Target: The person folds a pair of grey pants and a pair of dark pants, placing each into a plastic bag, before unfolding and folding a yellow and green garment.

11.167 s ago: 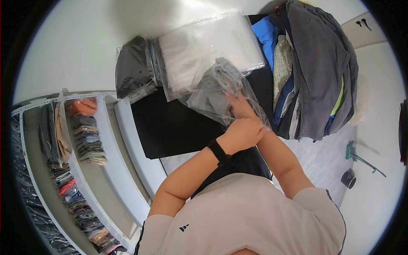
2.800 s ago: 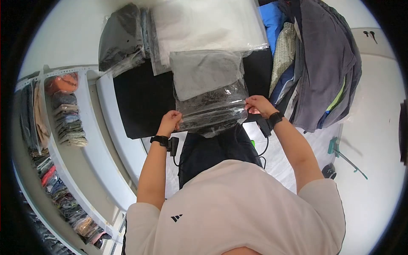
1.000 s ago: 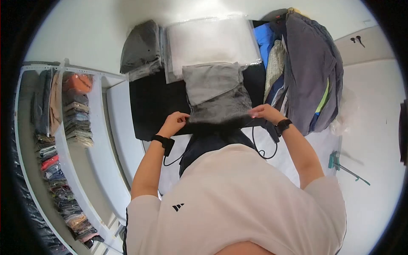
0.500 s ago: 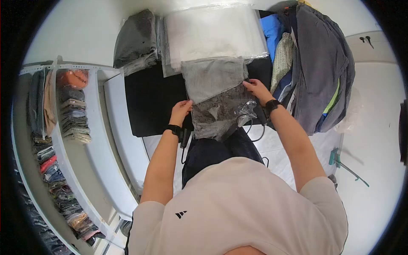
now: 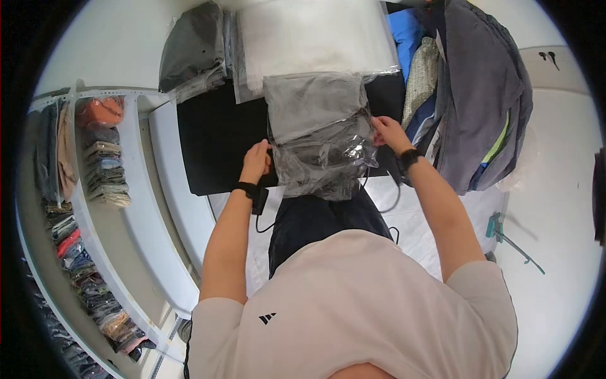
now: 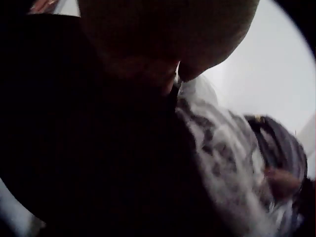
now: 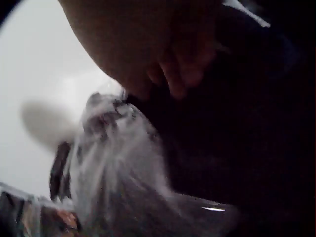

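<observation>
A folded grey garment lies inside a clear plastic bag, seen in the head view at the middle of the black table. The bag's loose, crinkled near end hangs over the table's front edge. At its left side, my left hand pinches the bag's edge between thumb and fingers. My right hand grips the opposite edge, a little farther up. Both wrist views are dark; in the left one the fingertips meet at the top of the bag, and the right one shows curled fingers beside it.
Behind the bag lies a stack of clear bags, with bagged dark garments to its left. A pile of clothes covers the table's right end. Shelves with packed clothes stand on the left. A cable hangs by my right wrist.
Earlier my right arm was inside the bag with the left hand at that wrist. Then both hands held the bag's near end; now they have moved up its sides and the near end hangs down.
</observation>
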A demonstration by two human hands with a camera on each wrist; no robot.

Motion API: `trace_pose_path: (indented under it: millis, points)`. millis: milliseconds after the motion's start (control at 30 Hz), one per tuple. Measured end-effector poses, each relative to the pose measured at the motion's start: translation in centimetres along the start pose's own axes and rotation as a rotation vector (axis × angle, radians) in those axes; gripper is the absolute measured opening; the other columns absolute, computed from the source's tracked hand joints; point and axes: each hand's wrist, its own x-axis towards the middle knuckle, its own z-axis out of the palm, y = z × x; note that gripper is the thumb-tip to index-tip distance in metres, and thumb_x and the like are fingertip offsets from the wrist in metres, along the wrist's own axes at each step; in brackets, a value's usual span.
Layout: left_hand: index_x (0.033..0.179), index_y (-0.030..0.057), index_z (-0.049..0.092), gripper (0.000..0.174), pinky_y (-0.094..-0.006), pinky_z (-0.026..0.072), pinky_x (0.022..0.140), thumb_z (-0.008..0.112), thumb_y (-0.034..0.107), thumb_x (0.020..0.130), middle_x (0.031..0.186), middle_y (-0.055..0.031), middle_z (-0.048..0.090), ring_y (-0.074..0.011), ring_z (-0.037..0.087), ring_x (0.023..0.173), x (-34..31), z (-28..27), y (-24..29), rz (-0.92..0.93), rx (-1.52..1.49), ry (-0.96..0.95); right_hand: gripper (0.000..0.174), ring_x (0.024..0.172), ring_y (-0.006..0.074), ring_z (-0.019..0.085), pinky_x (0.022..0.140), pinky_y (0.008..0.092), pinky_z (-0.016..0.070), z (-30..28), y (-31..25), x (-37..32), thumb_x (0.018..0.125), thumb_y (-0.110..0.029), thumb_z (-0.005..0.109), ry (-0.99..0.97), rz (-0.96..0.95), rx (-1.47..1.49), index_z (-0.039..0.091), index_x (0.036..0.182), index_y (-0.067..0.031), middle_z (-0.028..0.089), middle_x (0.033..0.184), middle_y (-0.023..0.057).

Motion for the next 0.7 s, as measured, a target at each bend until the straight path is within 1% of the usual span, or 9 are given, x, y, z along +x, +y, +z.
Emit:
trace_pose_path:
  millis: [67, 100, 167, 200, 267, 333, 467, 567, 700]
  points:
    - [0.103, 0.0069, 0.058, 0.021, -0.0345, 0.0463, 0.070, 0.053, 0.017, 0.086, 0.084, -0.0123, 0.059, -0.0310, 0.058, 0.080, -0.7, -0.8, -1.6, 0.568, 0.589, 0.293, 0.034, 0.071, 0.0237, 0.060, 0.066, 0.0341, 0.0487, -0.9, 0.2, -2.6, 0.079, -0.023, 0.063, 0.380, -0.342, -0.852, 0.055, 0.108, -0.0072, 0.060, 0.084, 0.0085]
    - [0.106, 0.0082, 0.057, 0.023, -0.0349, 0.0449, 0.074, 0.055, 0.015, 0.084, 0.093, -0.0115, 0.057, -0.0288, 0.056, 0.087, -1.8, -1.1, -0.9, 0.704, 0.763, 0.309, 0.034, 0.071, 0.0237, 0.060, 0.066, 0.0341, 0.0487, -1.0, 0.0, -3.6, 0.079, -0.023, 0.063, 0.377, -0.333, -0.854, 0.055, 0.108, -0.0072, 0.060, 0.084, 0.0085]
    - [0.108, 0.0094, 0.056, 0.027, -0.0353, 0.0434, 0.079, 0.056, 0.012, 0.082, 0.102, -0.0107, 0.055, -0.0266, 0.053, 0.095, -2.2, -1.1, -0.5, 0.839, 0.933, 0.315, 0.042, 0.099, 0.0270, 0.055, 0.084, 0.0381, 0.0436, -0.6, -1.1, -5.6, 0.074, -0.013, 0.062, 0.364, -0.885, -1.258, 0.053, 0.115, -0.0135, 0.056, 0.109, 0.0103]
    - [0.110, 0.0110, 0.055, 0.031, -0.0361, 0.0420, 0.082, 0.057, 0.011, 0.079, 0.110, -0.0090, 0.053, -0.0251, 0.051, 0.100, -2.2, -1.0, -0.4, 0.951, 1.076, 0.237, 0.042, 0.099, 0.0270, 0.055, 0.084, 0.0381, 0.0436, -0.4, -0.8, -5.9, 0.074, -0.013, 0.062, 0.361, -0.877, -1.260, 0.053, 0.115, -0.0135, 0.056, 0.109, 0.0103]
    - [0.112, 0.0125, 0.055, 0.036, -0.0369, 0.0406, 0.085, 0.058, 0.010, 0.076, 0.117, -0.0072, 0.050, -0.0236, 0.049, 0.106, -1.7, -0.6, -0.7, 1.064, 1.215, 0.146, 0.048, 0.118, 0.0229, 0.044, 0.095, 0.0383, 0.0361, 0.2, -0.4, -6.3, 0.073, -0.007, 0.057, 0.112, -1.039, -1.531, 0.051, 0.119, -0.0183, 0.046, 0.128, 0.0058]
    - [0.112, 0.0132, 0.055, 0.037, -0.0378, 0.0384, 0.090, 0.057, 0.010, 0.075, 0.119, -0.0042, 0.051, -0.0232, 0.049, 0.107, -1.2, 0.1, -0.8, 1.207, 1.272, 0.057, 0.048, 0.124, 0.0219, 0.039, 0.098, 0.0382, 0.0340, 0.8, -0.1, -6.2, 0.077, -0.004, 0.052, 0.045, -1.006, -1.467, 0.049, 0.122, -0.0198, 0.044, 0.132, 0.0018]
    - [0.112, 0.0123, 0.055, 0.036, -0.0363, 0.0377, 0.091, 0.055, 0.010, 0.076, 0.120, -0.0032, 0.051, -0.0213, 0.048, 0.110, -0.4, 0.1, -0.6, 1.245, 1.303, 0.025, 0.045, 0.123, 0.0209, 0.039, 0.098, 0.0379, 0.0334, 0.5, 0.7, -4.2, 0.079, -0.009, 0.052, 0.077, -0.989, -1.562, 0.049, 0.122, -0.0199, 0.044, 0.133, -0.0022]
    - [0.112, 0.0107, 0.056, 0.035, -0.0353, 0.0377, 0.092, 0.053, 0.010, 0.077, 0.117, -0.0043, 0.055, -0.0202, 0.049, 0.110, 0.3, -0.4, -0.6, 1.144, 1.247, -0.126, 0.030, 0.119, 0.0218, 0.043, 0.097, 0.0384, 0.0324, 0.0, 1.5, -2.9, 0.083, -0.018, 0.053, 0.042, -0.899, -1.358, 0.057, 0.113, -0.0172, 0.053, 0.125, -0.0026]
    - [0.095, 0.0050, 0.062, 0.018, -0.0334, 0.0431, 0.083, 0.053, 0.010, 0.081, 0.098, -0.0072, 0.062, -0.0231, 0.056, 0.096, 0.8, -0.7, -1.1, 0.921, 0.820, -0.074, 0.021, 0.110, 0.0249, 0.049, 0.091, 0.0378, 0.0361, -0.6, 1.7, -2.3, 0.086, -0.017, 0.051, 0.036, -0.830, -1.111, 0.063, 0.102, -0.0138, 0.060, 0.112, 0.0012]
